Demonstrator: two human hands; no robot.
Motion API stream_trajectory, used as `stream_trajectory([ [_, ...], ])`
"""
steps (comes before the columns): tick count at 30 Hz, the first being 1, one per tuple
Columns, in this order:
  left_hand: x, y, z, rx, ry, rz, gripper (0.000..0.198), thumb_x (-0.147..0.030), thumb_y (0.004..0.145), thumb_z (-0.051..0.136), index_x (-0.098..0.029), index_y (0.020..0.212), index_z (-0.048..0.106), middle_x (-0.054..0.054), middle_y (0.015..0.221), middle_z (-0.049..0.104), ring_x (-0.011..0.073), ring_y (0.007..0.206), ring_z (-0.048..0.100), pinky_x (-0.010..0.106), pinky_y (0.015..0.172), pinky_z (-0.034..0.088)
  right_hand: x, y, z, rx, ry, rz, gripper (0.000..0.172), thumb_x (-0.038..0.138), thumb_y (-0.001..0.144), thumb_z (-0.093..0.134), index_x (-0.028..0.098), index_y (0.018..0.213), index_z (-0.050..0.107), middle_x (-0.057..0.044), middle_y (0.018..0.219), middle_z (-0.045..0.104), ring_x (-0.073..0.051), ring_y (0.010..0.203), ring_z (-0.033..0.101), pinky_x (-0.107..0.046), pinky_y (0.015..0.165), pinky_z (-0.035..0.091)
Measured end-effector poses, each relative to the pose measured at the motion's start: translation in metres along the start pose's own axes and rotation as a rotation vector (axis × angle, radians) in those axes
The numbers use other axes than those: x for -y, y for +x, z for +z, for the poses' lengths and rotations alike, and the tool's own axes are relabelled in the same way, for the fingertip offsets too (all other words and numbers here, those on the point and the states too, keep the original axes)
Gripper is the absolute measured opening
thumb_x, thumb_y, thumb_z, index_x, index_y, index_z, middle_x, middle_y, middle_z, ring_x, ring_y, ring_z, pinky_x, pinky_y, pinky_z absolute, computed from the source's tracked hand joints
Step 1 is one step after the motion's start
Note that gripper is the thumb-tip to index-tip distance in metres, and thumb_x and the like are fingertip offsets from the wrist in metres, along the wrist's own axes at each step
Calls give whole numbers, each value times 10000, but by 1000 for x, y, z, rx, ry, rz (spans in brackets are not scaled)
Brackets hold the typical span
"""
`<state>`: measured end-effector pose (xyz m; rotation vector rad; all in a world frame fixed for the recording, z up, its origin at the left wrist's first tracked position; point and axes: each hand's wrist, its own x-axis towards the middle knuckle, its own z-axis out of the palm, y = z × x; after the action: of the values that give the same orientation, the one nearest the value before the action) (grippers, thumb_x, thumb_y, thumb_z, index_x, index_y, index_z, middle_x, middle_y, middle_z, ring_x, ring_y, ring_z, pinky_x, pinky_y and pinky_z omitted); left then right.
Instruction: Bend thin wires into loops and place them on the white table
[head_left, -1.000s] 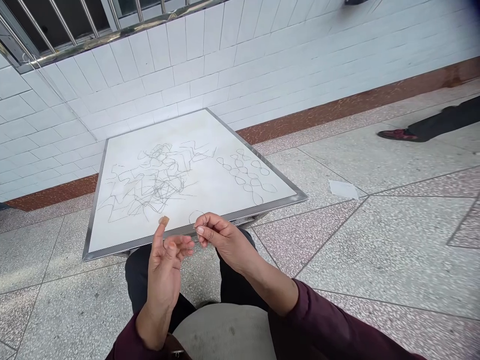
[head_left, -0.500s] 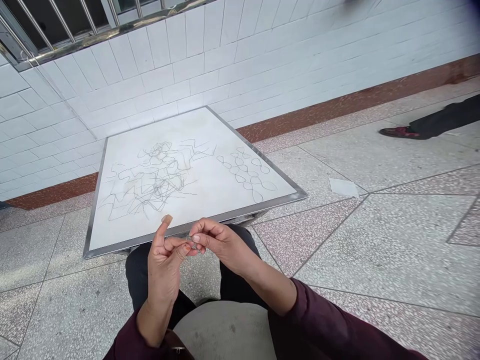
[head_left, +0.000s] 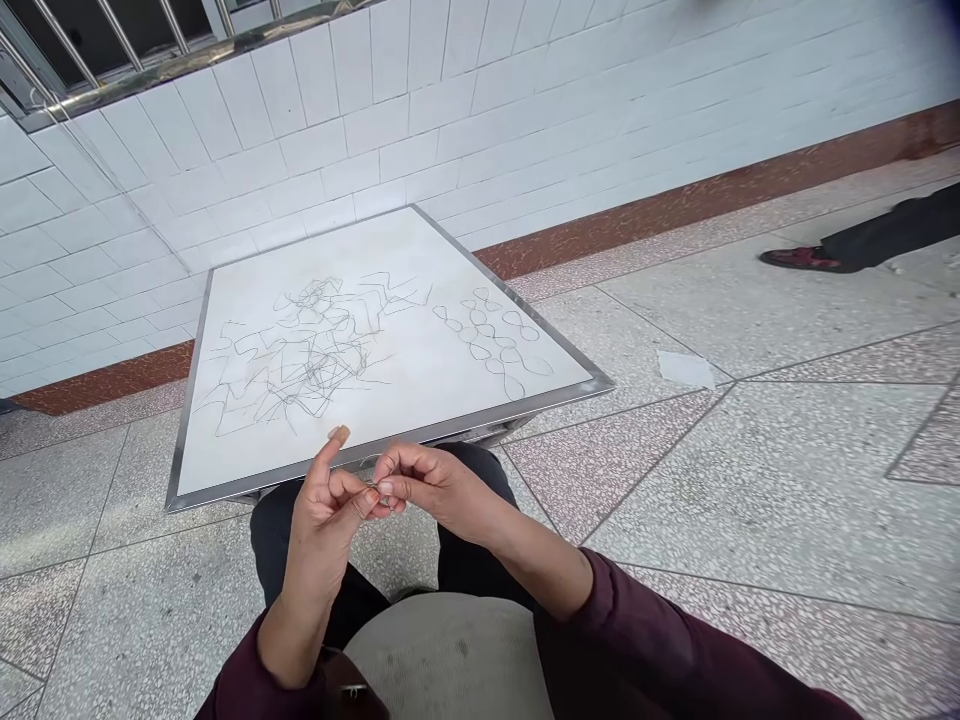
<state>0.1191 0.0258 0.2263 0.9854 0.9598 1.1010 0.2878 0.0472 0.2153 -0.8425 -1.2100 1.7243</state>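
Pinching one thin wire [head_left: 372, 486]: your left hand [head_left: 324, 520] and right hand [head_left: 441, 492], close together, by the white table [head_left: 427, 405].

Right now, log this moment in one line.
left hand: pinching strand | right hand: pinching strand, close to left | table: tangled strands left, looped strands right | paper: on floor

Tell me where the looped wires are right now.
In the head view, the looped wires lie on the right part of the white table, to the right of the tangled wires.
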Motion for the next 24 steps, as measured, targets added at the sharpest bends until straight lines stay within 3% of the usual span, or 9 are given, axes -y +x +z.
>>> stream_trajectory([
  [14, 3, -3, 0, -3, 173, 55, 644, -281, 897, 652, -257, 1477, 373, -47, 724, 676, 141, 723, 686, 316, 785, 565, -2, 2, -2, 61, 51, -31, 235, 372, 835, 730, 182, 856, 594, 36, 713, 610, -96, 641, 588, -248, 621, 478],
  [24, 8, -4, 4, -30, 199, 89, 621, -277, 876, 673, -253, 1444, 423, -51, 712, 673, 138, 703, 681, 308, 759, 568, 2, 1, -4, 67, -4, 64, 231, 380, 861, 688, 161, 864, 617, -8, 721, 667, -124, 680, 618, -274, 657, 485],
])
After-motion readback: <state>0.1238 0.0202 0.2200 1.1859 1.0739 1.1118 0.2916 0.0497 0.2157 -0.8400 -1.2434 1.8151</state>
